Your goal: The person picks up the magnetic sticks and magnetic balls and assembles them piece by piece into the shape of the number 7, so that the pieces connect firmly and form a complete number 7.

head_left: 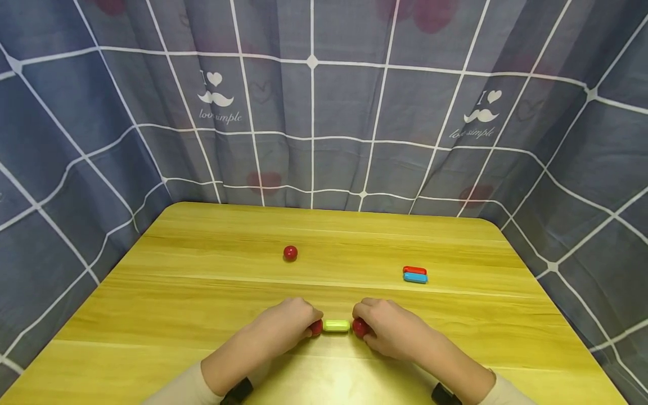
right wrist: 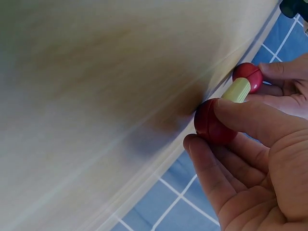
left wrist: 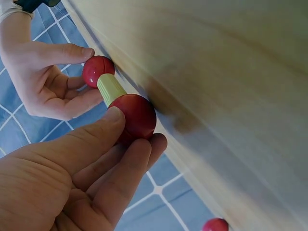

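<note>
Close to the table's near side, a short ribbed yellow-green rod (head_left: 336, 325) lies between two glossy red balls. My left hand (head_left: 288, 323) pinches the left red ball (head_left: 316, 328) between thumb and fingers, clearest in the left wrist view, where the ball (left wrist: 134, 118) is close up. With thumb and fingers my right hand (head_left: 392, 329) grips the right red ball (head_left: 360, 328). The rod's left end meets the left ball. At its right end I cannot tell whether rod and ball touch; the thumb partly covers that ball (right wrist: 209, 125) in the right wrist view.
Farther back on the yellow wood-grain table (head_left: 228, 225) sits a third red ball (head_left: 290, 253). To the right, a red rod (head_left: 415, 270) and a blue rod (head_left: 415, 278) lie side by side. A blue-grey checked curtain (head_left: 344, 112) hangs around the table's back and sides.
</note>
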Available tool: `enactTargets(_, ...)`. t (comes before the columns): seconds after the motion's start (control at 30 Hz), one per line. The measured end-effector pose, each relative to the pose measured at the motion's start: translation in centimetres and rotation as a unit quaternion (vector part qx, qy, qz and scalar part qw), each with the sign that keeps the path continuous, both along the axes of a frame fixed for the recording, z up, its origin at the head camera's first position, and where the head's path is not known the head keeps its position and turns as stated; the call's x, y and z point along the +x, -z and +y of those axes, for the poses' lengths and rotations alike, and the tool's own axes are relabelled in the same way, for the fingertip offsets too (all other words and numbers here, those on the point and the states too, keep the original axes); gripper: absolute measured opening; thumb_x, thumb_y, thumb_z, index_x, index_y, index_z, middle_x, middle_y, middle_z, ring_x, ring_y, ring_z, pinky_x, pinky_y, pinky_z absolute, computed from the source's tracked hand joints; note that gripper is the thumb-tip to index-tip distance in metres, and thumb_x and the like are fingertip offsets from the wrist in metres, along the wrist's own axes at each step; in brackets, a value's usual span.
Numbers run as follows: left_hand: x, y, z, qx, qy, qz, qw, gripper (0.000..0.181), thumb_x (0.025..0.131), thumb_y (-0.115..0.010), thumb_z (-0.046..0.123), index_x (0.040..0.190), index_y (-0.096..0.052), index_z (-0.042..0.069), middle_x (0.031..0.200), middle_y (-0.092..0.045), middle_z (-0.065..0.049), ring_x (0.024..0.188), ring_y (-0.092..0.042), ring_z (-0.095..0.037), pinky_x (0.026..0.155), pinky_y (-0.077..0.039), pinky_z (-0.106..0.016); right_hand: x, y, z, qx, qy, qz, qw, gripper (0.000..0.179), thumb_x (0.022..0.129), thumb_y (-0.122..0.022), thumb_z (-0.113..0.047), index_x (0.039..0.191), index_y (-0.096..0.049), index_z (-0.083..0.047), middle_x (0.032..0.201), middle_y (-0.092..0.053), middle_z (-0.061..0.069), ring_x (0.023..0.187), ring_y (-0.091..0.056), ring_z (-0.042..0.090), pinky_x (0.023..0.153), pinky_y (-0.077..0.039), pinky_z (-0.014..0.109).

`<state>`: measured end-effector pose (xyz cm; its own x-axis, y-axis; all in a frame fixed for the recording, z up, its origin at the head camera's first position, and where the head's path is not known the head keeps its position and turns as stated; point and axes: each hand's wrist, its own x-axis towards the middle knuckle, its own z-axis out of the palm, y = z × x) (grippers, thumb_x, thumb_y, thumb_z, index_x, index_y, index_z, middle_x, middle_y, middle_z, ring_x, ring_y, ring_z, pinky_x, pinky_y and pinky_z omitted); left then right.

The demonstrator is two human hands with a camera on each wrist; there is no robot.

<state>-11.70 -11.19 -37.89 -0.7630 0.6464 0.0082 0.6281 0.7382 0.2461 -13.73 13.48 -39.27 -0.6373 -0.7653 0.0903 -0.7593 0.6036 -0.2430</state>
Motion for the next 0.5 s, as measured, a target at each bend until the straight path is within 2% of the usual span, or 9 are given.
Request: enactTargets(0.5,-0.23,-0.02,0.23,-0.002,0.005,0.002,1.0000,0.022,0.085,-0.075,0.010,0.073,-0.058,0.014,0.065,-0.048,0.011,0.058,-0.043,-0.003,0.050,-0.039,-0.017,0.02,-0.04,-0.01,-0.008,0.004,-0.011,0.9999,0.019,0.081,-0.076,-0.006,0.092,-0.061,-0.011,0.084,-0.056,-0.007,0.073,-0.051,0.002,0.063,-0.047,0.016)
